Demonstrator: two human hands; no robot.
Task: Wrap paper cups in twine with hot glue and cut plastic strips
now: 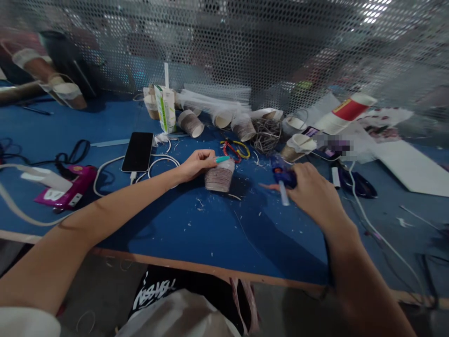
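Observation:
Near the middle of the blue table, my left hand [199, 164] grips a small cup [219, 178] wrapped in grey-brown cord, with white material at its top. A long turquoise thumbnail lies across the cup's upper part. My right hand [314, 194] is closed around a dark blue glue gun [280, 172], held apart from the cup on its right. From the gun's near end sticks a pale glue stick [284, 194]. Behind the cup lie red-and-yellow-handled pliers [233, 149]. The gun's nozzle is hard to make out.
Several cord-wrapped cups [191, 123] and a heap of cord [266, 135] line the perforated metal screen [210, 42]. A phone [137, 152], white cable and magenta power strip [68, 192] lie left. Dark-handled scissors [359, 183] lie right. Far left, another person's hand [47, 70] is at a cup.

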